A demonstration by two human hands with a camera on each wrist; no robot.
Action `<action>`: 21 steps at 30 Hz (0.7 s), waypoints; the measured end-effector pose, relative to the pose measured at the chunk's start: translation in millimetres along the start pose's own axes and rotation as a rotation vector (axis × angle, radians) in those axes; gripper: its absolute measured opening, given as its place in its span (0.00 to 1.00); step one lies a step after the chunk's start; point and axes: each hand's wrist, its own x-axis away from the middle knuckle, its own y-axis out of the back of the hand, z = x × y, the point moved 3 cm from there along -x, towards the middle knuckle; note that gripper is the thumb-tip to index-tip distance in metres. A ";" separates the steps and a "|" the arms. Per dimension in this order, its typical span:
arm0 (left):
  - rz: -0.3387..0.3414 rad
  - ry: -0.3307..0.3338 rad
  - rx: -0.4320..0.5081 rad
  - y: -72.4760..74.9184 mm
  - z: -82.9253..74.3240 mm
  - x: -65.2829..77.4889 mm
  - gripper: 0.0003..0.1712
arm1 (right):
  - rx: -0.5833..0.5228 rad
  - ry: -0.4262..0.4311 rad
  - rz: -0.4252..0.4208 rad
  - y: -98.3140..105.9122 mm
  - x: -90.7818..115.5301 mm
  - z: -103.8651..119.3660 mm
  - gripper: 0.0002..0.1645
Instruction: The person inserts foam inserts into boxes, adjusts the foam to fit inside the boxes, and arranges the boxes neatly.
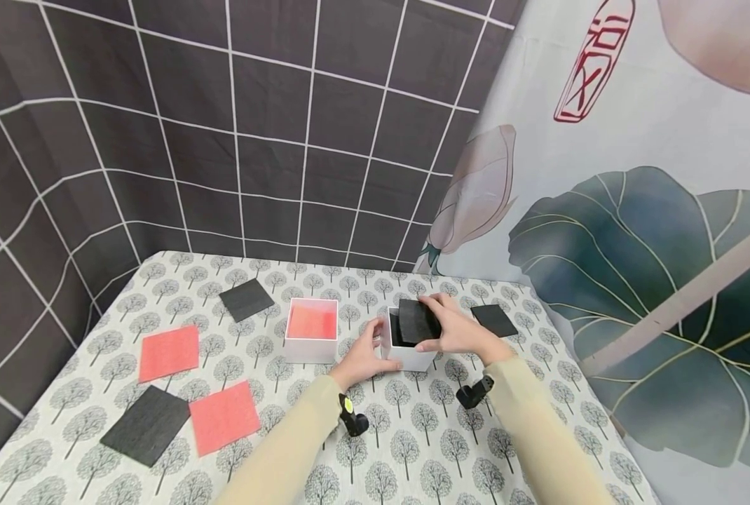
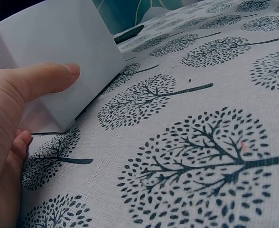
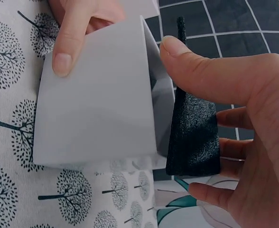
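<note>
My left hand [image 1: 362, 361] grips a white open-topped box [image 1: 413, 360], its thumb on the front wall, as the left wrist view also shows. In my right hand [image 1: 458, 330] is a black cloth square [image 1: 418, 321], pinched between thumb and fingers at the top of that box. The right wrist view shows this black cloth [image 3: 194, 133] slightly bent, beside the box opening. Something black lies inside the box, mostly hidden. To the left stands a second white box [image 1: 310, 351] with red cloth [image 1: 312, 320] in it.
Two red cloth squares [image 1: 169, 353] and two black ones [image 1: 146, 425] lie spread on the left of the tree-patterned tablecloth [image 1: 403, 449]. Another black square [image 1: 494, 320] lies right of my right hand. A dark grid-patterned curtain [image 1: 268, 161] hangs behind the table.
</note>
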 end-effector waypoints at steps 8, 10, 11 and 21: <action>0.010 -0.004 -0.002 1.2 -6.3 1.9 0.59 | -0.005 0.020 0.036 -8.8 -10.2 -1.5 0.57; 0.009 -0.003 -0.010 1.1 -3.7 1.3 0.59 | -0.009 0.022 0.052 -10.9 -11.9 -1.6 0.55; 0.010 -0.006 -0.008 1.0 -3.5 1.3 0.59 | -0.019 0.024 0.060 -11.7 -13.0 -1.5 0.55; 0.012 -0.005 -0.016 1.6 -4.3 0.6 0.60 | -0.088 0.020 0.099 -18.4 -16.4 -9.6 0.51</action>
